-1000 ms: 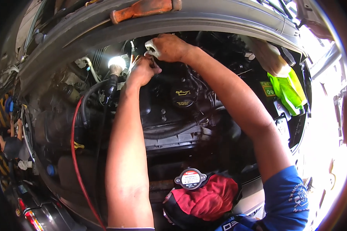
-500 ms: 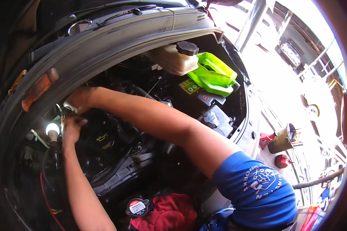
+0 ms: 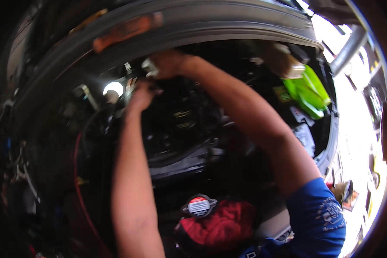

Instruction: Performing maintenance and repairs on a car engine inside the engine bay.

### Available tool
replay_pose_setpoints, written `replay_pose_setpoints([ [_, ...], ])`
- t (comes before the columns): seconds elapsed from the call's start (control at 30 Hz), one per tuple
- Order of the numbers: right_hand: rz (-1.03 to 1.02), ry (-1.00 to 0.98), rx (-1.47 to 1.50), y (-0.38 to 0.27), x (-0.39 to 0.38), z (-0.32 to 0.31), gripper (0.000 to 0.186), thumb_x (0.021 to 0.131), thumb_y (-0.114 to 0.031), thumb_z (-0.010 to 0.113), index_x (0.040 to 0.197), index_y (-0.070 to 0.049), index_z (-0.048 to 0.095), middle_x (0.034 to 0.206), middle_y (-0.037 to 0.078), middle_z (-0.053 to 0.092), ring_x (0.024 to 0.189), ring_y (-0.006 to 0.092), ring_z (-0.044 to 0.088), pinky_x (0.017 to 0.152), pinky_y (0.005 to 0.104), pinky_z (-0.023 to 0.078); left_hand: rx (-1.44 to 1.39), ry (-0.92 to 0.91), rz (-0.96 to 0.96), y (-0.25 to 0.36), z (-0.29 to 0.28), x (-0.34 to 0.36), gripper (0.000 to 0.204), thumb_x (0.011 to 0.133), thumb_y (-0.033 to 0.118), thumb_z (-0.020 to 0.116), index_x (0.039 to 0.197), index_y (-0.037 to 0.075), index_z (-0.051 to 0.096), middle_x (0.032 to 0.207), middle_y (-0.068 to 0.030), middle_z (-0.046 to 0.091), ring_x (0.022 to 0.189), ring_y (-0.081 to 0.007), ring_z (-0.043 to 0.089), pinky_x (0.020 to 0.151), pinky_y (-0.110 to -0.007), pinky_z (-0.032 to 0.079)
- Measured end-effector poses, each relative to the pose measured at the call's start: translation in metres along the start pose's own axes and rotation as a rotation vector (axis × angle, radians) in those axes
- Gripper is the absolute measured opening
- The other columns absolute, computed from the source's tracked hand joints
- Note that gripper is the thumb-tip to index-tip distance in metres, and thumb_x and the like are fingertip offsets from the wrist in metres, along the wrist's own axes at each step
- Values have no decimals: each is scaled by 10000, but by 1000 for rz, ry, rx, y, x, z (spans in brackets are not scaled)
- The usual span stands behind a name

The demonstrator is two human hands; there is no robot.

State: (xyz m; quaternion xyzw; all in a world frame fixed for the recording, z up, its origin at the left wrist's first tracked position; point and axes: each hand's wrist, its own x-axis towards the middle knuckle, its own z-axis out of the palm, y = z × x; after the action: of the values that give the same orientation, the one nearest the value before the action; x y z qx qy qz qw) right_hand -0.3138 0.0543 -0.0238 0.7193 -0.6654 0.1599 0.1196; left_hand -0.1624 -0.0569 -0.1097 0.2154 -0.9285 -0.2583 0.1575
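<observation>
Both arms reach deep into a dark car engine bay. My right hand (image 3: 170, 64) is at the back, under the cowl, its fingers curled about a small pale, shiny thing (image 3: 149, 68) whose kind is too blurred to tell. Just below it and to the left, my left hand (image 3: 142, 95) is raised next to a bright upright metal part; blur hides whether it grips anything. A lit work lamp (image 3: 113, 89) glows left of my left hand. The dark engine cover (image 3: 182, 118) lies below the hands.
A radiator cap (image 3: 199, 206) sits by a red cloth (image 3: 225, 223) at the front. A bright green tray (image 3: 309, 92) stands at right beside a fluid reservoir (image 3: 273, 58). An orange-handled tool (image 3: 127, 32) lies on the cowl. A red cable (image 3: 78, 172) runs down the left.
The view has swung left, so the whole scene sits farther right and is more blurred. Both hands stay close together at the same spot at the back of the bay.
</observation>
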Motion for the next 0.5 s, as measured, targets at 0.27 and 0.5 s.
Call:
replay_pose_setpoints([
  [0.27,-87,-54,-91,-10,6,-18,290,805,-263,728,979,-35,687,955,202,704,958,363,689,854,457,551,-12,-15,94,16,-9,-6,187,792,197,790,878,34,759,1019,-157,653,1050,-326,603,941,-425,456],
  [0.5,-43,130,-160,-12,-4,-11,247,850,-273,675,975,-60,671,933,163,688,920,356,662,813,471,511,-7,-25,61,18,-8,-3,174,780,187,801,866,39,765,1008,-145,647,1075,-301,592,956,-413,450],
])
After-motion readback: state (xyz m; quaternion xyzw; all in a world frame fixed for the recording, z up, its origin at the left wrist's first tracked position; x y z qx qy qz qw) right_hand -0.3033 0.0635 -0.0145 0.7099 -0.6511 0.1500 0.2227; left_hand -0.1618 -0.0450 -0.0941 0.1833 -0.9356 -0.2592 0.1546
